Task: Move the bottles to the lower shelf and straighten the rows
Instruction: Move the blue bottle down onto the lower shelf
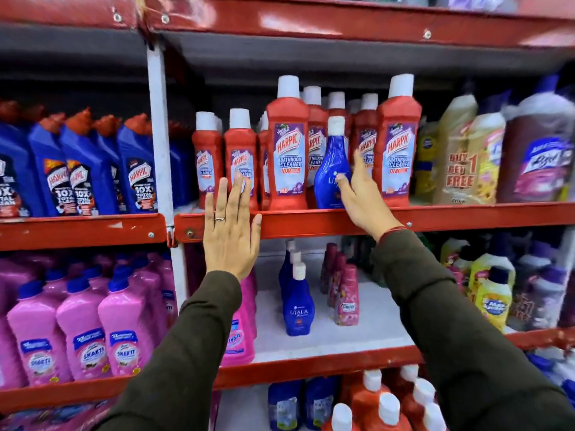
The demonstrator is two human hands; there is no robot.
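Observation:
A blue Ujala bottle (330,164) with a white cap stands on the upper red shelf (311,220), between tall red Harpic bottles (287,144). My right hand (361,194) touches its right side, thumb on the front and fingers behind, and the grasp looks loose. My left hand (230,228) is flat and open, fingertips against the small red Harpic bottles (239,157) at the shelf's left. On the lower shelf (326,337) a short row of blue Ujala bottles (295,300) stands front to back, beside a row of pink Comfort bottles (343,290).
Blue Harpic bottles (93,169) fill the upper left bay and pink bottles (81,328) the lower left. Yellow and brown bottles (466,154) crowd the right. A white upright post (160,129) divides the bays. Bare white board shows around the lower Ujala row.

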